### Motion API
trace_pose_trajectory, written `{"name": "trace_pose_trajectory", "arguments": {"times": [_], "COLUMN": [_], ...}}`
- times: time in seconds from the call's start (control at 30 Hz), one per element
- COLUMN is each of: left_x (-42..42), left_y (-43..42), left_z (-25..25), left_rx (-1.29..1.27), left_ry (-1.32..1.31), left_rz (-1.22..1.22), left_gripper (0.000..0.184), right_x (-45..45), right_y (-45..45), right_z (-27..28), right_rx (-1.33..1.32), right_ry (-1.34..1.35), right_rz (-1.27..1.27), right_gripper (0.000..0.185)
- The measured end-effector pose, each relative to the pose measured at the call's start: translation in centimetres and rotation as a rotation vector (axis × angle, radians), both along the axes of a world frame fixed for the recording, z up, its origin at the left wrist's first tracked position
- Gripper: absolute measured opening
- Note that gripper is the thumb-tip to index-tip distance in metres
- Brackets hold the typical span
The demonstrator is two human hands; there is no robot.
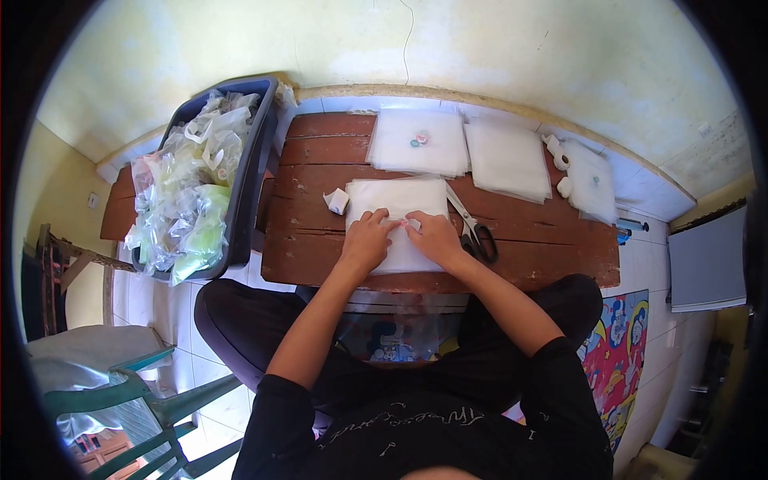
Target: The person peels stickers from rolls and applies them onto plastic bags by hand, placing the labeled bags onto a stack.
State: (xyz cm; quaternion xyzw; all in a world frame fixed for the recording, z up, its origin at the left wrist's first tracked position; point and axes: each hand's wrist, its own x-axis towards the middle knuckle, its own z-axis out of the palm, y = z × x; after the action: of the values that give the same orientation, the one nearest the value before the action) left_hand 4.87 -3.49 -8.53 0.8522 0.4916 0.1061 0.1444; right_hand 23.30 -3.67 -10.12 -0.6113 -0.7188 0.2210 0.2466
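Note:
A stack of translucent white plastic sheets or bags (398, 261) lies in front of me on the table. My left hand (370, 242) rests on its left half, fingers spread and lying on the plastic. From the right, my right hand (434, 240) lies on the same stack with its fingers stretched toward the middle. Between the fingertips of both hands is a small pinkish round sticker (402, 225), partly covered by them. Black-handled scissors (474, 230) lie just right of the stack. A small white and blue box or roll (336, 202) sits at its upper left corner.
More plastic stacks lie along the back of the brown wooden table (308, 254): one (418, 152) with small round stickers on it, another (506, 160) beside it, and a third (590, 180) at right near white rolls (558, 154). A dark tub (254, 172) of crumpled plastic bags stands left.

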Motion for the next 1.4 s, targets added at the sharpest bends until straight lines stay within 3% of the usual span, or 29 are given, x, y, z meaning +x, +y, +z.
{"name": "trace_pose_trajectory", "arguments": {"times": [0.27, 0.43, 0.73, 1.07, 1.4], "left_x": [-0.1, -0.2, -0.5, -0.5, -0.2], "left_y": [-0.2, -0.1, 0.0, 0.3, 0.0], "left_z": [0.4, 0.5, 0.7, 0.1, 0.1], "left_rx": [0.002, -0.016, -0.117, -0.096, -0.104], "left_ry": [-0.061, -0.068, -0.248, -0.258, -0.334], "left_rz": [0.015, 0.004, -0.008, -0.033, -0.105], "left_gripper": [0.048, 0.050, 0.051, 0.045, 0.040], "right_x": [3.3, 3.9, 3.9, 5.2, 3.5], "right_y": [1.8, 1.7, 2.0, 3.2, 1.8], "right_z": [2.0, 1.9, 1.5, -1.3, 2.9], "right_rx": [0.130, -0.031, -0.105, 0.044, -0.046], "right_ry": [-0.213, -0.198, -0.133, -0.098, -0.321], "right_rz": [-0.120, -0.118, -0.155, -0.165, -0.209], "right_gripper": [0.036, 0.055, 0.062, 0.045, 0.043]}}
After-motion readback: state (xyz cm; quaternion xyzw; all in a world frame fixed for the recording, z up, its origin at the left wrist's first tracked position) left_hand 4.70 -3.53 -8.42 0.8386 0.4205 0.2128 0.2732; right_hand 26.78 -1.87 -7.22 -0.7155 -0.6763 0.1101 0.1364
